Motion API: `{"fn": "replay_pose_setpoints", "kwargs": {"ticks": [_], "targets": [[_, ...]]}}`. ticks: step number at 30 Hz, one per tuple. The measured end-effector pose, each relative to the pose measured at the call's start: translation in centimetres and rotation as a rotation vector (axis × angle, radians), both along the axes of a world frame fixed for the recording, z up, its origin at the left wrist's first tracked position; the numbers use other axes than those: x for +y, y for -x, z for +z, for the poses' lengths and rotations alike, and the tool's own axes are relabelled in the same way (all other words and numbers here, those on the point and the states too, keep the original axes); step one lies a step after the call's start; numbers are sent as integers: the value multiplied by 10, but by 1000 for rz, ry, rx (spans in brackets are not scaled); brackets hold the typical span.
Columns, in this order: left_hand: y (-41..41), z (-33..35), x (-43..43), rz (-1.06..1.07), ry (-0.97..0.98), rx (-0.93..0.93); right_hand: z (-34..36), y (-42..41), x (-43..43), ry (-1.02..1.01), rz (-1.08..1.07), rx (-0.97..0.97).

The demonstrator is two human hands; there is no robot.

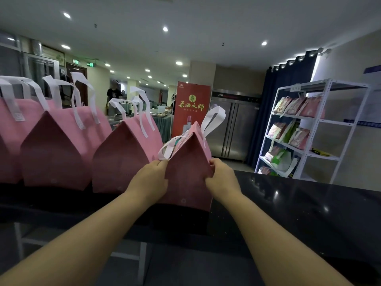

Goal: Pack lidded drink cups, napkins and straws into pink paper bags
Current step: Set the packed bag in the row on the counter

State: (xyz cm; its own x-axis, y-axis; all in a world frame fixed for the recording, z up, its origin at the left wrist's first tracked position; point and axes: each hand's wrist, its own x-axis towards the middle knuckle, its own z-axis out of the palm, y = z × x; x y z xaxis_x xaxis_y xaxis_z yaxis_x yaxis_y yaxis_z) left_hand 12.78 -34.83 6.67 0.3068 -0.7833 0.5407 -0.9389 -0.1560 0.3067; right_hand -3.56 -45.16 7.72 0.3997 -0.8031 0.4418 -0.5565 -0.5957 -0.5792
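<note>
A pink paper bag (188,164) stands upright on the black table (299,203), at the right end of a row and close to the near edge. Its peaked, darker end panel faces the camera. The left hand (152,178) is at the bag's left edge, about halfway up. Its grip is closed, with fingers curled in and pinching the paper just below a loose white handle (168,148) that flops over that side. The right hand (221,174) is at the opposite edge at the same height, and its grip is also tight, with fingers and thumb pinched on the paper fold. A 2nd white handle (214,116) loops up behind the peak. The bag's top is drawn together, so what it holds cannot be seen. To its left, 3 other bags (121,157) of the same pink stand side by side on the table with their peaked ends toward the camera and their white handles sticking up. The nearest of them is just beside the held bag. Behind the table are a red banner (191,108) and a steel cabinet (235,124), with a dark curtain (288,104) further right. At the far right, a white shelf unit (321,129) carries patterned bags on several levels.
</note>
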Motion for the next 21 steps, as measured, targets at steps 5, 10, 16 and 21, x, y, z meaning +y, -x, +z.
{"fn": "replay_pose_setpoints", "kwargs": {"ticks": [5,10,16,21], "targets": [[1,7,31,-63,172,8,20,14,16,244,-11,-53],[-4,16,92,-67,236,-28,33,25,69,452,201,-100],[-17,-3,183,-48,156,-18,17,6,133,507,426,151],[-51,-37,260,49,49,21,-7,-48,183,475,570,334]]}}
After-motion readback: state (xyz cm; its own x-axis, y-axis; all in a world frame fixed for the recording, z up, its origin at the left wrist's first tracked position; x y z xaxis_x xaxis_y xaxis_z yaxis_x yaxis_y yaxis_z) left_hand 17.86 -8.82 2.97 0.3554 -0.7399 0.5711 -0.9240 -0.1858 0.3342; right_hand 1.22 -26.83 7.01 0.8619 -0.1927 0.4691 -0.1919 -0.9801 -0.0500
